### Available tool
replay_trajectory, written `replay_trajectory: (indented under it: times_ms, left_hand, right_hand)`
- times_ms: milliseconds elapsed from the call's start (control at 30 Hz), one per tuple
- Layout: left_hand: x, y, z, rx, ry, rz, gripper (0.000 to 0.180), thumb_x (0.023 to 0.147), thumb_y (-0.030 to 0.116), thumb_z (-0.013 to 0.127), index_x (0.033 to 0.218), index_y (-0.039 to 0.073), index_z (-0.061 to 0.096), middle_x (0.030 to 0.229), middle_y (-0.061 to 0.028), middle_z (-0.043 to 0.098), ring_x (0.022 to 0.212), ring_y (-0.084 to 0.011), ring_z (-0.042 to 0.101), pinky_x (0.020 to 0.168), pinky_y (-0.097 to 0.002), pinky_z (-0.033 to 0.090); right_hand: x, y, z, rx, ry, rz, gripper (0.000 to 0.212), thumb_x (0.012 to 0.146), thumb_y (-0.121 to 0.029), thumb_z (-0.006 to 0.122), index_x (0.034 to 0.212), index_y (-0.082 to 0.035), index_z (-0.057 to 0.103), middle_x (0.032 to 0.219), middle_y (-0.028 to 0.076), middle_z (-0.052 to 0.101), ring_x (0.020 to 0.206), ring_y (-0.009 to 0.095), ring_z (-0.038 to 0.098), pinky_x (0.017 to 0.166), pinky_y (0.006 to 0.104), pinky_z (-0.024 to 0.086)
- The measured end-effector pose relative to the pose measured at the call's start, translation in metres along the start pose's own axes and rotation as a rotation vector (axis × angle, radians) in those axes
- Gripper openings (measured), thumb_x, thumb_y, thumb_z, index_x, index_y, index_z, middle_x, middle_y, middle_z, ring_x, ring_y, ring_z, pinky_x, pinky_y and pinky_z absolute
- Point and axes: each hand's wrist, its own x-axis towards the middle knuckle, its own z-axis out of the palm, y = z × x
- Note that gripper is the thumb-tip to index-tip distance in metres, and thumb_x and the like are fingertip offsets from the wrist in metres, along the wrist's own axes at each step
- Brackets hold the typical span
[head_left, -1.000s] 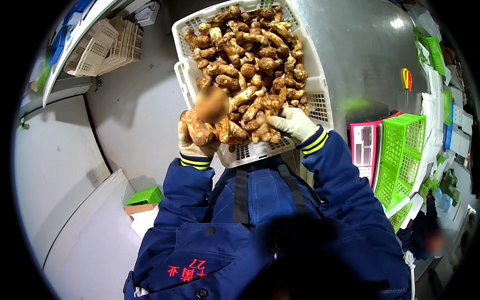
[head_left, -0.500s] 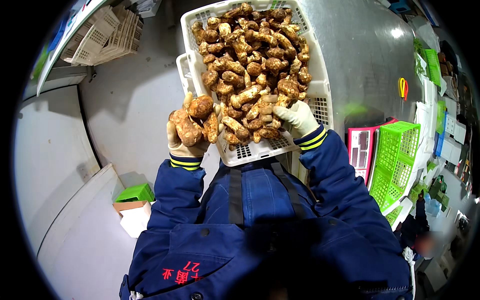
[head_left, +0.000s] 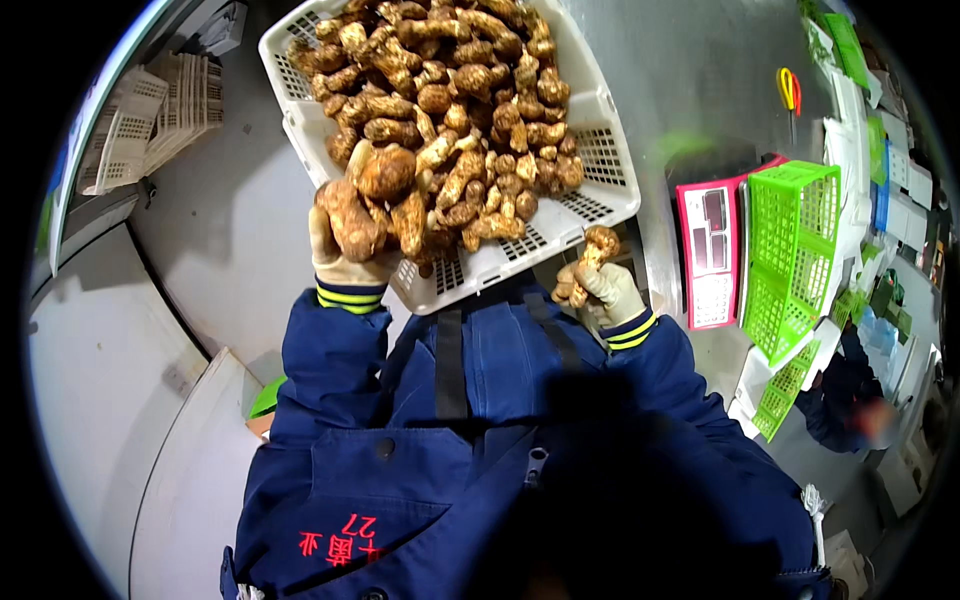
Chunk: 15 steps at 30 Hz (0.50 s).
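A white slotted plastic basket [head_left: 600, 160] heaped with several brown mushrooms [head_left: 450, 90] rests in front of me. My gloved left hand [head_left: 345, 265] grips a few large mushrooms [head_left: 365, 205] at the basket's near left corner. My gloved right hand [head_left: 605, 290] holds a small cluster of mushrooms [head_left: 590, 260] just below the basket's near right edge, clear of the pile. Both arms wear blue sleeves with striped cuffs.
A pink scale [head_left: 708, 255] and a green slotted basket [head_left: 790, 255] stand at the right. Stacked white baskets [head_left: 150, 120] sit at the far left. A green box [head_left: 265, 395] lies on the floor by my left arm. Another person [head_left: 850, 395] crouches at the lower right.
My right hand has come off the basket's near edge and drawn back with a few mushrooms in it. The left hand stays at the left corner with its large mushrooms.
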Motion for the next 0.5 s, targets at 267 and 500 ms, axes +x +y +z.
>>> replay_trajectory:
  times_ms: [267, 500]
  left_hand:
    - [0.034, -0.018, 0.031, 0.011, 0.028, -0.133, 0.091, 0.080, 0.060, 0.061, 0.150, 0.018, 0.020, 0.150, -0.0141, 0.031, 0.136, -0.0384, 0.031, 0.109, -0.0588, 0.030]
    - [0.021, 0.007, 0.016, 0.019, 0.051, 0.060, 0.092, 0.081, 0.067, 0.054, 0.151, 0.022, 0.017, 0.153, -0.0105, 0.025, 0.139, -0.0348, 0.026, 0.108, -0.0571, 0.029]
  right_hand:
    - [0.066, 0.109, -0.160, 0.405, 0.599, 0.172, 0.040, 0.093, -0.044, 0.056, 0.111, -0.008, 0.052, 0.103, 0.013, 0.063, 0.085, 0.028, 0.064, 0.071, 0.0400, 0.054]
    - [0.024, 0.020, -0.063, -0.388, 0.074, 0.400, 0.037, 0.096, -0.029, 0.055, 0.120, -0.001, 0.056, 0.094, 0.012, 0.069, 0.077, 0.015, 0.066, 0.067, 0.0246, 0.053]
